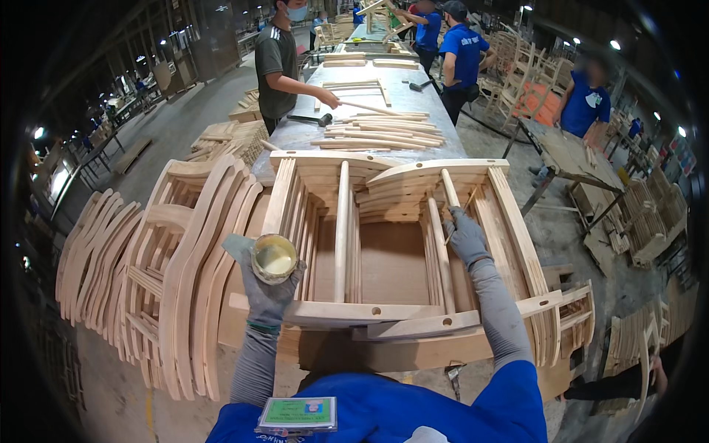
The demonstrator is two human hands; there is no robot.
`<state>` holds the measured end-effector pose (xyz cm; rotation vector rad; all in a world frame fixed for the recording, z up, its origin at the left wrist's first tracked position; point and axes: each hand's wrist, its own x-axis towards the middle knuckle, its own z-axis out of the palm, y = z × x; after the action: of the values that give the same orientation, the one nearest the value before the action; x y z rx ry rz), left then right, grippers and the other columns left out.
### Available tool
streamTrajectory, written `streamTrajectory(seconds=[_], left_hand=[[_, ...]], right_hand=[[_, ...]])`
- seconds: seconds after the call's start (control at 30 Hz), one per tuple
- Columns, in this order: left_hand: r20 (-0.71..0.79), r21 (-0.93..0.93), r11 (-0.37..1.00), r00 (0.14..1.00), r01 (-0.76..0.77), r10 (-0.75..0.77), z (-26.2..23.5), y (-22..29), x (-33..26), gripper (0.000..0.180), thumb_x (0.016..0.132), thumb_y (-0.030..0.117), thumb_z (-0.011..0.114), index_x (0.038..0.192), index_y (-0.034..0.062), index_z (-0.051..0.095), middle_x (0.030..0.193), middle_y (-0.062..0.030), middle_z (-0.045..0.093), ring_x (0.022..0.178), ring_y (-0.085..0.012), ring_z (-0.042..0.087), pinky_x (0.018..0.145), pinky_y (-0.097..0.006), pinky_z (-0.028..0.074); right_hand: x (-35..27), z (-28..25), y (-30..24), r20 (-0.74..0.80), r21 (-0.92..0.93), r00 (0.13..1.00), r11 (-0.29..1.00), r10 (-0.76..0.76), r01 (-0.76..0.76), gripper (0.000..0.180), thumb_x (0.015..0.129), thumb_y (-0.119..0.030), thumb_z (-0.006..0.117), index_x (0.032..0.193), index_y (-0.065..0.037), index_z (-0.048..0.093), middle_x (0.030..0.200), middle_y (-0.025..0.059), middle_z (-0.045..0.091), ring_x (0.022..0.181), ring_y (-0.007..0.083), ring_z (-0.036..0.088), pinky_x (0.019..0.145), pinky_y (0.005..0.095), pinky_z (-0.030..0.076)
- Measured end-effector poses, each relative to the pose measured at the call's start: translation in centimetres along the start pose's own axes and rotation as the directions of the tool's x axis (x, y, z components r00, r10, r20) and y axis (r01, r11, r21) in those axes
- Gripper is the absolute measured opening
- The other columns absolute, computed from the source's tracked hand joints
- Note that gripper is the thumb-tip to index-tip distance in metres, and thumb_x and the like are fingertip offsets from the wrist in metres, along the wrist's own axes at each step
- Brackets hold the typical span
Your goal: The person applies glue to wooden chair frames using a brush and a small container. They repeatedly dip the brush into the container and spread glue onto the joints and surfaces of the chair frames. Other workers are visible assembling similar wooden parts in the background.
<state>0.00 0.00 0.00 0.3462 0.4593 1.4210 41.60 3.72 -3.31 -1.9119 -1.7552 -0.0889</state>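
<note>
My left hand (267,297), in a grey glove, is wrapped round a small round cup (274,260) of pale cream liquid, held over the left side of a stack of light wooden frames. My gloved right hand (468,238) is closed on a thin stick (448,230), beside the right-hand rungs of the stack; the stick's tip is hard to make out. Round wooden rungs (342,232) join the curved far rails (436,168) to the near rails (369,310), which have oval holes. A cardboard sheet (394,258) shows beneath, between the rungs.
Stacked curved chair parts (188,273) stand at my left. Ahead, a long table (443,111) bears loose wooden sticks (384,131) and a black mallet (310,119). A person in a dark shirt (277,66) reaches over it from the left. Others in blue stand farther off.
</note>
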Motion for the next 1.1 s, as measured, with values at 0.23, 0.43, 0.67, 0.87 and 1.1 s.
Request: streamTrajectory(seconds=[0.23, 0.43, 0.67, 0.87, 1.1], left_hand=[[0.019, 0.021, 0.999, 0.999, -0.05, 0.05, 1.2, 0.2, -0.5, 0.052, 0.089, 0.054, 0.044, 0.119, 0.0127, 0.05, 0.105, -0.0113, 0.058, 0.092, -0.0285, 0.06, 0.081, -0.046, 0.053], [0.006, 0.035, 0.999, 1.0, -0.013, 0.013, 0.4, 0.0, 0.1, 0.051, 0.086, 0.057, 0.045, 0.115, 0.0161, 0.054, 0.105, -0.0117, 0.059, 0.095, -0.0288, 0.059, 0.085, -0.047, 0.049], [-0.193, 0.06, 0.992, 0.974, -0.108, 0.118, 1.6, -0.5, 0.4, 0.054, 0.085, 0.059, 0.044, 0.112, 0.013, 0.055, 0.101, -0.0127, 0.059, 0.095, -0.0291, 0.055, 0.085, -0.046, 0.044], [-0.172, 0.05, 0.993, 0.979, -0.103, 0.11, 0.8, -0.2, 0.6, 0.059, 0.085, 0.062, 0.039, 0.117, 0.015, 0.052, 0.114, -0.0141, 0.055, 0.104, -0.0314, 0.052, 0.091, -0.053, 0.039], [-0.066, 0.25, 0.959, 0.986, -0.132, 0.153, -0.4, 0.1, -0.1, 0.051, 0.086, 0.048, 0.051, 0.12, 0.0103, 0.045, 0.115, -0.0102, 0.055, 0.108, -0.0239, 0.051, 0.1, -0.044, 0.035]], right_hand=[[7.7, -2.6, -4.5, -0.339, 0.178, 0.931, 0.962, -0.139, 0.208, 0.027, 0.091, -0.029, 0.05, 0.111, -0.013, 0.06, 0.085, 0.0138, 0.065, 0.076, 0.032, 0.06, 0.068, 0.0408, 0.048], [22.0, -1.0, -4.1, 0.079, 0.95, 0.939, 0.26, 0.336, -0.173, 0.034, 0.092, -0.036, 0.048, 0.09, -0.004, 0.062, 0.065, 0.0013, 0.054, 0.052, 0.0116, 0.051, 0.046, 0.026, 0.044], [31.2, 9.1, -4.2, 0.31, 0.943, 0.825, -0.044, 0.473, -0.33, 0.04, 0.09, -0.043, 0.046, 0.1, -0.005, 0.054, 0.081, 0.0086, 0.058, 0.067, 0.0196, 0.058, 0.058, 0.0328, 0.052], [35.9, 10.6, -5.6, 0.286, 0.954, 0.789, -0.082, 0.544, -0.289, 0.032, 0.091, -0.041, 0.049, 0.085, -0.011, 0.054, 0.063, 0.0037, 0.05, 0.05, 0.0152, 0.049, 0.043, 0.0282, 0.044], [28.9, 7.4, -9.2, 0.13, 0.969, 0.954, 0.17, 0.271, -0.18, 0.022, 0.089, -0.03, 0.057, 0.077, -0.011, 0.055, 0.061, 0.0002, 0.05, 0.052, 0.0102, 0.047, 0.049, 0.0217, 0.042]])
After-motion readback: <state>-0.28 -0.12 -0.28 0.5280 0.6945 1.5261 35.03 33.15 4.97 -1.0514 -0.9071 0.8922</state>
